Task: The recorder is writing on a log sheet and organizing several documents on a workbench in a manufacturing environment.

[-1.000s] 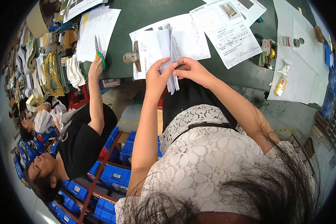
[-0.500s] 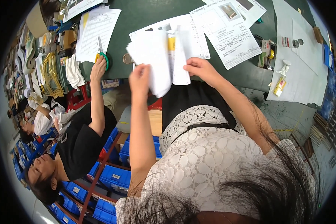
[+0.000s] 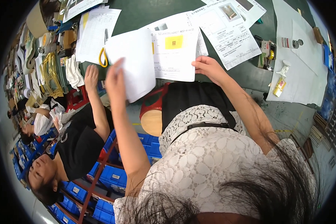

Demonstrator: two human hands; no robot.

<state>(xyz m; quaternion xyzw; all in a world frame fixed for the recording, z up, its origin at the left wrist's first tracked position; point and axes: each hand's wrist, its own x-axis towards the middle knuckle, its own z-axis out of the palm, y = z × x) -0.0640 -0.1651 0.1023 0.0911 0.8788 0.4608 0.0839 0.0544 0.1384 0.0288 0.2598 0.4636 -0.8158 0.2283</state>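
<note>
My left hand [image 3: 116, 80], slightly blurred, pinches the left edge of a turned-back white sheet of paper [image 3: 132, 61], its blank side up. My right hand [image 3: 211, 71] grips the lower right corner of a printed sheet [image 3: 175, 59] with a yellow patch and a small square code. The two sheets meet at the middle like an opened stack, held over the table's near edge. Beneath and behind them lies another printed paper [image 3: 164, 25], partly hidden. Scissors with a yellow handle loop [image 3: 103, 58] lie left of the white sheet, which hides part of them.
On the green table [image 3: 134, 13] lie a form [image 3: 97, 33], a picture sheet [image 3: 231, 33], a tape measure [image 3: 271, 54] and a large white sheet [image 3: 306, 67]. At left, a co-worker's hand [image 3: 91, 76] is near the edge. A red stool [image 3: 151, 115] and blue bins [image 3: 114, 175] stand below.
My left hand has swung left with the white sheet, opening the stack and showing the yellow-patched page. My right hand moved slightly right. The co-worker's hand has let go of the scissors.
</note>
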